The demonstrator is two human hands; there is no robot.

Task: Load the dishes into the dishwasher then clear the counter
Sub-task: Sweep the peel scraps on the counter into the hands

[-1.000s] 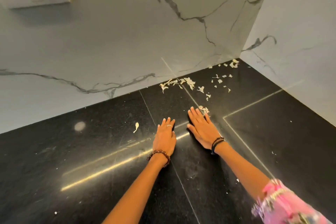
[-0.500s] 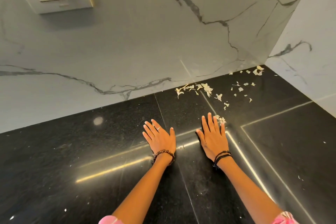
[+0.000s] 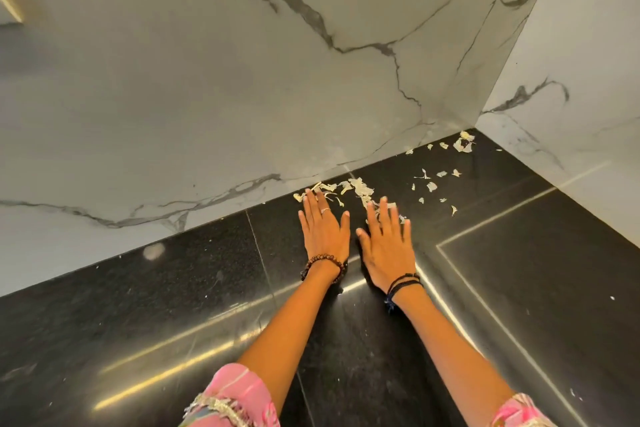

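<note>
Pale, papery peel scraps [image 3: 360,188] lie scattered on the black stone counter [image 3: 173,305], running from the back wall to the far right corner. My left hand [image 3: 323,229] rests flat on the counter, fingers apart, its fingertips at the left end of the scraps. Beside it my right hand [image 3: 388,239] also lies flat and spread, with its fingertips over some scraps. Neither hand holds anything. More loose scraps [image 3: 433,185] lie to the right, and a bigger scrap [image 3: 462,144] sits in the corner.
White marble walls [image 3: 242,97] rise behind and to the right [image 3: 588,97], meeting at the corner. Tiny crumbs [image 3: 612,298] dot the counter's right side. Pale joint lines cross the counter.
Both hands have slid forward across the counter toward the back wall and now reach the peel scraps. They have drawn closer together. The wall socket has left the view.
</note>
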